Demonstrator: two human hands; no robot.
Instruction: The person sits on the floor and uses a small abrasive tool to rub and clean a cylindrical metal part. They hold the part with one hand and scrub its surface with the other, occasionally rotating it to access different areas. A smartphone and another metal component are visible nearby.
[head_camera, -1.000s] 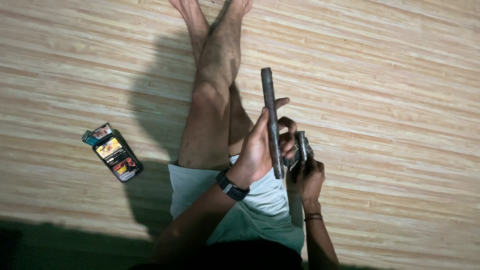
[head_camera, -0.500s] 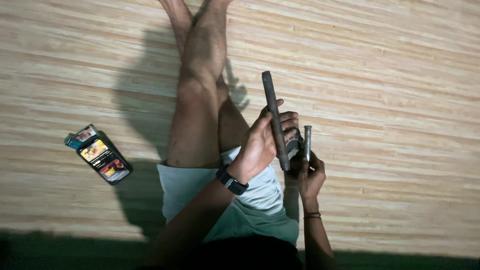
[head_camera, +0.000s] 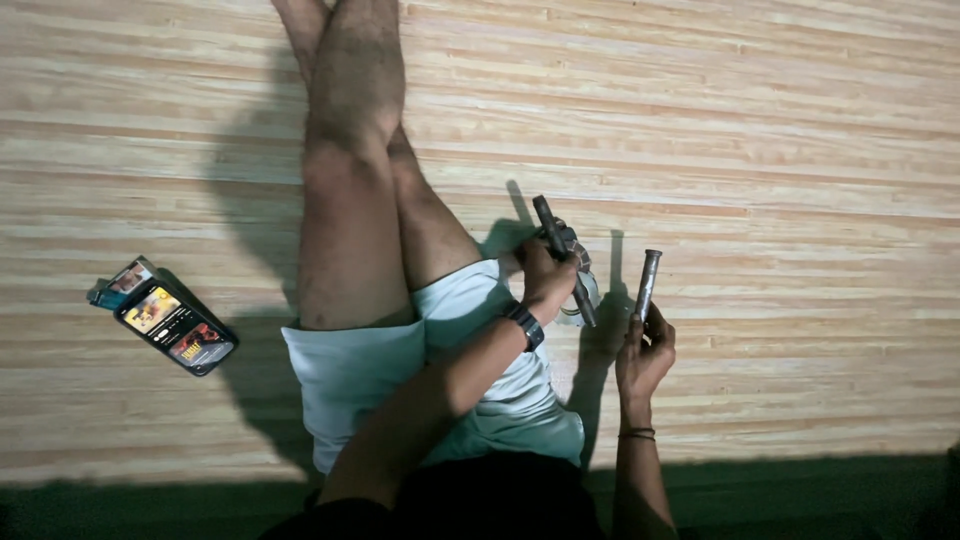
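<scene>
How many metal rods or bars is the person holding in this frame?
2. A dark bar is in the left hand, over a round metal part; a shorter grey rod stands upright in the right hand. Others could be hidden.

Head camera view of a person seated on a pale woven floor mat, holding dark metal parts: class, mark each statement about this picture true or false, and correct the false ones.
1. The left hand grips a long dark metal bar. True.
2. The right hand holds a short grey metal rod upright. True.
3. The bar and the rod are pressed together. False: they are apart, one in each hand.
4. A black smartphone with a lit screen lies on the pale woven floor mat beside the right hand. False: it lies far off, beyond the legs on the person's left.
5. A dark wristwatch sits on the left wrist. True.
</scene>
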